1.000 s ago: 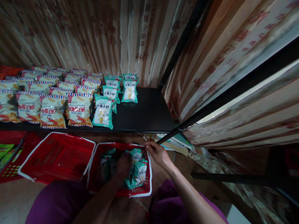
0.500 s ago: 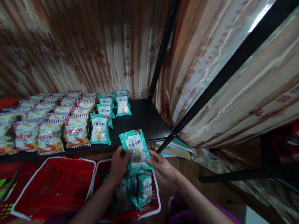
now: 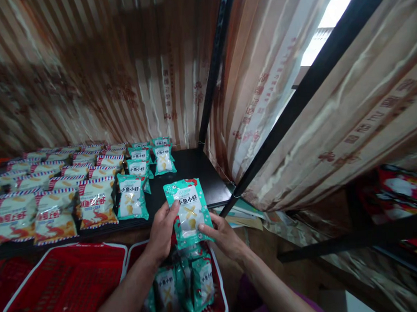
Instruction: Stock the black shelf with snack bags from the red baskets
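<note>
Between my two hands is a teal snack bag [image 3: 189, 211] with a white front panel, held face up above a red basket. My left hand [image 3: 162, 229] grips its left edge, thumb on the front. On the lower right edge, my right hand [image 3: 224, 232] pinches it, thumb over the front as well. Below, the red basket [image 3: 221, 287] with a white rim holds several more teal bags [image 3: 202, 281]. Just beyond, a black shelf [image 3: 191, 169] carries upright teal bags [image 3: 131, 196] in two rows.
Rows of white and orange snack bags [image 3: 96, 200] fill the shelf's left side. A second red basket [image 3: 75, 282] stands at lower left. Black shelf posts [image 3: 265, 157] rise at the right, before patterned curtains [image 3: 143, 75]. Red packages [image 3: 404, 191] lie at far right.
My view has shifted slightly, so the shelf and baskets sit lower and further left. Both hands still hold the teal bag; my left thumb is higher on it.
</note>
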`<state>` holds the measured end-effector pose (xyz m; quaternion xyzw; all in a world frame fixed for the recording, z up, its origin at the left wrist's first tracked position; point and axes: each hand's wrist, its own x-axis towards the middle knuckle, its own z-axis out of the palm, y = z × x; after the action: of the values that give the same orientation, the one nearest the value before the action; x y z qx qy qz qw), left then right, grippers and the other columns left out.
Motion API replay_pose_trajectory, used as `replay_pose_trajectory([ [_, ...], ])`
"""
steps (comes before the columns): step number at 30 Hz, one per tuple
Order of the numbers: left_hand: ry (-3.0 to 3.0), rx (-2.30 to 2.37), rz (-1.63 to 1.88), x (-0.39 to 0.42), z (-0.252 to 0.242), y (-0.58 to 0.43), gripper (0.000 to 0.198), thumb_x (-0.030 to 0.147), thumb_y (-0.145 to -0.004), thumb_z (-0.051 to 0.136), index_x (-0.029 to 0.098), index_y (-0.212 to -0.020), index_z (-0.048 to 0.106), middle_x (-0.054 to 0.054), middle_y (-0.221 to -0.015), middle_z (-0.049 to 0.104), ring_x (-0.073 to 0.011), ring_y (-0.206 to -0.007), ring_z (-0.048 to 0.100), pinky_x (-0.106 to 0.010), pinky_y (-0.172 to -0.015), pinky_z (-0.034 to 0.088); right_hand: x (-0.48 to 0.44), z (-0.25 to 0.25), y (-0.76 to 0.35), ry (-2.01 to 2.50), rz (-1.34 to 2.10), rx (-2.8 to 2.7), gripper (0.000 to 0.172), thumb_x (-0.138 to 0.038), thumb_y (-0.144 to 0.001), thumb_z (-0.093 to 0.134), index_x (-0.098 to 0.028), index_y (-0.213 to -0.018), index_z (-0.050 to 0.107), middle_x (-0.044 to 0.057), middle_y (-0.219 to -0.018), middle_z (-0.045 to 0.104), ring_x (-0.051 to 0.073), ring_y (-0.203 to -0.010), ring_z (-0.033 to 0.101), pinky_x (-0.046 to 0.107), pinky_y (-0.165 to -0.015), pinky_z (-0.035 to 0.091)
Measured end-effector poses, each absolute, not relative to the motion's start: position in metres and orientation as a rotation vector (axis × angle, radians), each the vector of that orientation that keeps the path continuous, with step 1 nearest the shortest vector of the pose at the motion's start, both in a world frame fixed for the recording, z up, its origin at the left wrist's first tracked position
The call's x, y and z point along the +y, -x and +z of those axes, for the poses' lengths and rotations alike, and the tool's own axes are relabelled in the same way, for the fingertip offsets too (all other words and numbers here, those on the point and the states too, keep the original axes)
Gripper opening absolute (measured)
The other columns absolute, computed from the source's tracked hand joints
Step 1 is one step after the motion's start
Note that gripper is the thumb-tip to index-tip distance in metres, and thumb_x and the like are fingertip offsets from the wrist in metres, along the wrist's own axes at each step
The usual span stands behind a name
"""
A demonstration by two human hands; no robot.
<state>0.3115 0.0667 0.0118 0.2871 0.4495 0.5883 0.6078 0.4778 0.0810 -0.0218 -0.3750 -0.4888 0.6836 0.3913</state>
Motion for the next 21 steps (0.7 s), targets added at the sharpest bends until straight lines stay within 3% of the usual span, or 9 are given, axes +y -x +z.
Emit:
replay_pose_trajectory([
  [4, -0.572, 1.025, 1.392, 0.072, 0.013, -0.307, 0.043, 0.048, -0.073, 0.066, 0.018, -0.103, 0.065, -0.005, -0.089, 0.072, -0.0204, -0.082, 0.068, -0.031, -0.073, 0.054, 0.081, -0.027, -0.469, 0.892, 1.785, -1.102, 0.040, -0.036, -0.068, 0.076, -0.022, -0.104, 0.065, 0.002, -0.092, 0.071, 0.021, -0.082, 0.066, 0.036, -0.080, 0.050],
  [9, -0.553, 1.021, 1.406, 0.074, 0.007, -0.306, 0.044, 0.047, -0.071, 0.068, 0.016, -0.102, 0.066, -0.005, -0.092, 0.073, -0.0203, -0.082, 0.068, -0.031, -0.074, 0.053, 0.077, -0.038, -0.457, 0.919, 1.922, -0.866, 0.041, -0.035, -0.063, 0.080, -0.018, -0.098, 0.066, 0.004, -0.083, 0.072, 0.021, -0.073, 0.068, 0.036, -0.072, 0.052],
  [14, -0.520, 1.026, 1.419, 0.074, 0.001, -0.302, 0.041, 0.042, -0.071, 0.070, 0.016, -0.103, 0.065, -0.004, -0.092, 0.072, -0.0196, -0.084, 0.068, -0.030, -0.077, 0.053, 0.075, -0.039, -0.456, 0.897, 1.939, -0.884, 0.039, -0.035, -0.062, 0.081, -0.017, -0.093, 0.068, 0.004, -0.079, 0.072, 0.018, -0.068, 0.067, 0.031, -0.067, 0.051],
  [21, -0.485, 1.028, 1.418, 0.070, 0.005, -0.301, 0.039, 0.041, -0.068, 0.072, 0.016, -0.097, 0.066, -0.004, -0.089, 0.073, -0.0209, -0.085, 0.067, -0.030, -0.074, 0.053, 0.074, -0.048, -0.460, 0.900, 1.884, -1.001, 0.036, -0.034, -0.067, 0.078, -0.015, -0.096, 0.068, 0.005, -0.085, 0.072, 0.019, -0.071, 0.066, 0.035, -0.072, 0.050],
])
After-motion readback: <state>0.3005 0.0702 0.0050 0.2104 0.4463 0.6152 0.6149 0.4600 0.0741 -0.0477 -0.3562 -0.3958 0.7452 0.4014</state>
